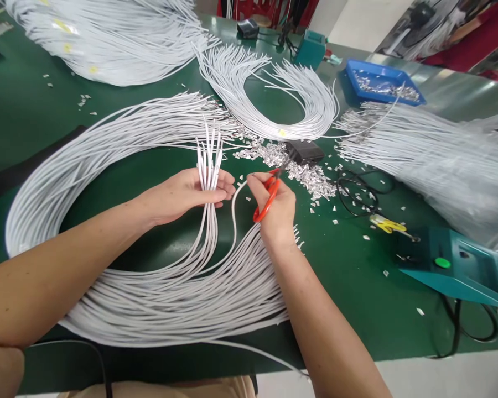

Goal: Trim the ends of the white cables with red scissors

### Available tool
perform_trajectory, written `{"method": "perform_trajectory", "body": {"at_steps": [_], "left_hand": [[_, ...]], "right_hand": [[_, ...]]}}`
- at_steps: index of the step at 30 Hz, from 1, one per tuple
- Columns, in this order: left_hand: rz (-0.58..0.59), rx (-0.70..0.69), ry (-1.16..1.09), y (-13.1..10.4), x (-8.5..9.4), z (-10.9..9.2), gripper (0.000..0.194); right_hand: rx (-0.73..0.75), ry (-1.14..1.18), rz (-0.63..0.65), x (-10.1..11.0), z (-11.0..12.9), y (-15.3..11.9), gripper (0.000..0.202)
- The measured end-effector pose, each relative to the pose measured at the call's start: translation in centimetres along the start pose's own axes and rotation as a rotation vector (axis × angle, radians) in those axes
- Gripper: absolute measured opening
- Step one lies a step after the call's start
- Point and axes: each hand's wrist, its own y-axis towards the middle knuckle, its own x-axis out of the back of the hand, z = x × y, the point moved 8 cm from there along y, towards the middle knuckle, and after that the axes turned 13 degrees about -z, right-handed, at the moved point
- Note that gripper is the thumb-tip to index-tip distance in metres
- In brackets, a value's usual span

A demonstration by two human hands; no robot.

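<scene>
My left hand (199,190) is closed around a small bunch of white cables (209,166), whose ends stick up above the thumb. Just to the right, my right hand (274,207) pinches the end of a single white cable (234,213) between thumb and finger. Scissors with red-orange handles (267,200) are also in that hand, their dark blades pointing away to the upper right. Both cables run down into a large curved bundle of white cables (182,304) lying on the green table under my forearms.
Silvery scraps (311,179) lie scattered near a black block (305,151). Further cable bundles (249,105) lie behind. A blue tray (384,82) holds small metal parts. At right are a teal device (456,265), a yellow-handled tool (388,224) and black cords. A person in red (477,36) is behind.
</scene>
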Motion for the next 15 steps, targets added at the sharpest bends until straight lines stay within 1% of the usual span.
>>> {"method": "perform_trajectory", "body": {"at_steps": [1, 2, 3, 4, 6, 8, 9, 12, 15], "left_hand": [[0.003, 0.009, 0.006, -0.1, 0.1, 0.0, 0.031], [0.001, 0.007, 0.013, -0.1, 0.2, 0.0, 0.033], [-0.001, 0.000, 0.024, -0.1, 0.3, 0.0, 0.037], [-0.004, -0.012, 0.041, -0.1, 0.4, 0.0, 0.041], [-0.026, -0.044, 0.077, 0.0, 0.6, 0.1, 0.049], [-0.057, -0.080, 0.115, 0.1, 0.7, 0.1, 0.053], [-0.068, -0.098, 0.128, 0.1, 0.7, 0.1, 0.054], [-0.083, -0.134, 0.153, -0.1, 0.4, -0.1, 0.059], [-0.102, -0.137, 0.180, -0.2, 0.2, -0.1, 0.065]], "right_hand": [[0.038, -0.016, -0.095, 0.8, 0.3, 0.2, 0.018], [0.084, -0.016, -0.163, 1.4, 0.7, 0.2, 0.020], [0.135, -0.006, -0.196, 1.7, 1.2, 0.1, 0.019], [0.186, 0.003, -0.185, 1.7, 1.7, 0.0, 0.015], [0.257, -0.001, -0.074, 0.7, 2.3, -0.7, 0.009], [0.261, -0.040, 0.051, -0.5, 2.3, -1.3, 0.012], [0.247, -0.060, 0.092, -1.0, 2.1, -1.6, 0.012], [0.216, -0.090, 0.136, -1.6, 1.8, -1.9, 0.012], [0.189, -0.129, 0.178, -2.0, 1.6, -1.9, 0.013]]}}
